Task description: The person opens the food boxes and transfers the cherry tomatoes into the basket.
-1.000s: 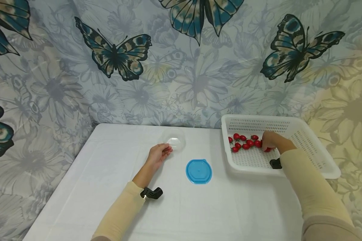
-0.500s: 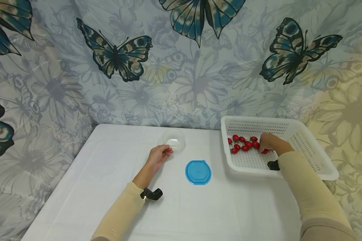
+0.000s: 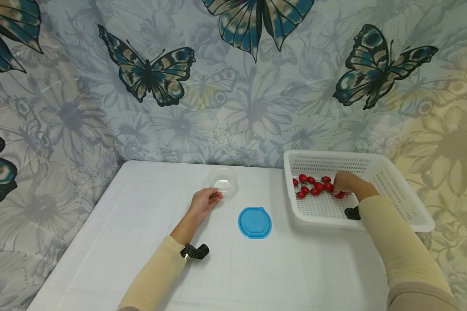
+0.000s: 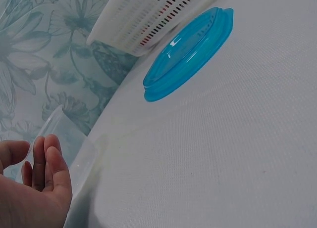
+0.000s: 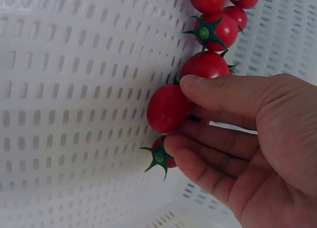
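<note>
A clear plastic bowl [image 3: 226,179] stands near the back edge of the white table. At its near left rim, the left hand [image 3: 206,204] has its thumb and fingers on either side of the edge, holding it; the left wrist view shows the bowl's wall [image 4: 81,156] behind the fingers. The right hand [image 3: 346,183] reaches into a white perforated basket [image 3: 408,190]. Between its thumb and fingers it pinches a red cherry tomato [image 5: 167,109], seen close in the right wrist view. Another tomato with a green calyx [image 5: 159,158] lies just below the fingertips.
A blue round lid [image 3: 254,223] lies flat on the table [image 3: 295,268], between bowl and basket. Several more cherry tomatoes [image 3: 315,191] are gathered in the left part of the basket. Behind the table hangs a butterfly-patterned cloth [image 3: 257,112].
The right hand has shifted slightly left among the tomatoes within the basket. The left hand stays at the bowl's rim, and the lid and bowl keep their places.
</note>
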`<state>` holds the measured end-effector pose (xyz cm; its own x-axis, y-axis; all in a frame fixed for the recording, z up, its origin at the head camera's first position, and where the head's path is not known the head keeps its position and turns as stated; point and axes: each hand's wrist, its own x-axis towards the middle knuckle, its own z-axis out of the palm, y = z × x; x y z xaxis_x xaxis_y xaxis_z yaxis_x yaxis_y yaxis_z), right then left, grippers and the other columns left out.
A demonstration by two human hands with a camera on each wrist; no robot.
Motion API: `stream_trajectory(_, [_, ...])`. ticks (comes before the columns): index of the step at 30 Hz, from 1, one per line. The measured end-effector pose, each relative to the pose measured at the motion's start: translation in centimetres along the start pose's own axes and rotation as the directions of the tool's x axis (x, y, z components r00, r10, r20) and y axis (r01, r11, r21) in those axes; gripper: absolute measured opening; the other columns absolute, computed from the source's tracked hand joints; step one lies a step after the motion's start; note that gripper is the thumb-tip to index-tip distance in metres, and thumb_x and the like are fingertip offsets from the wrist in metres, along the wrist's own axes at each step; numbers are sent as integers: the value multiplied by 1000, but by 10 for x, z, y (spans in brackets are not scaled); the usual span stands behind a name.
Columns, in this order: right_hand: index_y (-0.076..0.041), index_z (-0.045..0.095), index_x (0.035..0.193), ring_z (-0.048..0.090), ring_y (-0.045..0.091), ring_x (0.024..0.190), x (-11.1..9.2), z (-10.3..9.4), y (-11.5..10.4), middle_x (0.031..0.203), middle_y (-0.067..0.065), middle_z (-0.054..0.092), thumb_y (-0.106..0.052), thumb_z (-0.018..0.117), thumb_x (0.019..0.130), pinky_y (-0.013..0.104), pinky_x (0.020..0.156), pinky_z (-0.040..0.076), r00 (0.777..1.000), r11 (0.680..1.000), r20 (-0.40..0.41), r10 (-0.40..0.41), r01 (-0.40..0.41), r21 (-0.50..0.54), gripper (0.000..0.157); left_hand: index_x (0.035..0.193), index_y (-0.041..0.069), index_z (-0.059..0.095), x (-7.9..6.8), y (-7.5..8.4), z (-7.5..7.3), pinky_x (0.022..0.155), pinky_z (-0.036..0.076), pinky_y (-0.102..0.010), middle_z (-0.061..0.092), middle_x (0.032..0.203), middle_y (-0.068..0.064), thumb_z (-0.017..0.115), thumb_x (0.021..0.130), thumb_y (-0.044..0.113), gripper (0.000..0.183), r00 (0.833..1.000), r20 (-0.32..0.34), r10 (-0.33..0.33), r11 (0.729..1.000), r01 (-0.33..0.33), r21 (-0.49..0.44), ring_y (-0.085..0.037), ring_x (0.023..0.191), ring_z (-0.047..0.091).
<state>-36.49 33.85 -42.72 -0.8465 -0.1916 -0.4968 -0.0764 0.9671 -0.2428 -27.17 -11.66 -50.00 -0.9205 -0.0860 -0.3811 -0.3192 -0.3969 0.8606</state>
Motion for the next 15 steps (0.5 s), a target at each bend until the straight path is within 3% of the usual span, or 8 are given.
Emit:
stream_trajectory(5, [0,61,78,49,12,59,-4,-1,2,66,2,53,-6,67,79,23,54,44,1000,1000,-2,-12,12,19,9,103,0,56,-1,-1,1,69,55,-16,67,79,-1,58,95,9,12,1000,2,6,1000,-6,2,-9,74,68])
stream_trajectory(10, [-1,61,71,46,11,54,-11,-7,0,58,1,51,-8,64,81,25,53,40,998,997,-25,-61,60,-46,13,100,1,56,-1,-1,1,69,55,-16,67,79,-1,58,95,8,9,1000,2,8,1000,-8,-8,-9,74,68])
stream_trajectory(12, [5,64,80,54,16,60,-13,-10,-2,65,8,59,-11,64,83,30,58,47,995,993,-53,-83,78,-89,17,100,2,56,-1,-1,1,69,55,-16,67,79,-1,58,95,8,8,1000,4,11,1000,-11,-8,-10,74,68])
stream_trajectory(15, [14,63,101,63,32,80,-16,-16,-6,90,24,67,-16,63,87,44,76,54,992,990,-99,-81,68,-120,33,100,2,57,-1,-1,0,69,55,-16,67,79,-1,58,95,8,8,1000,2,11,1000,-11,-12,-9,75,68])
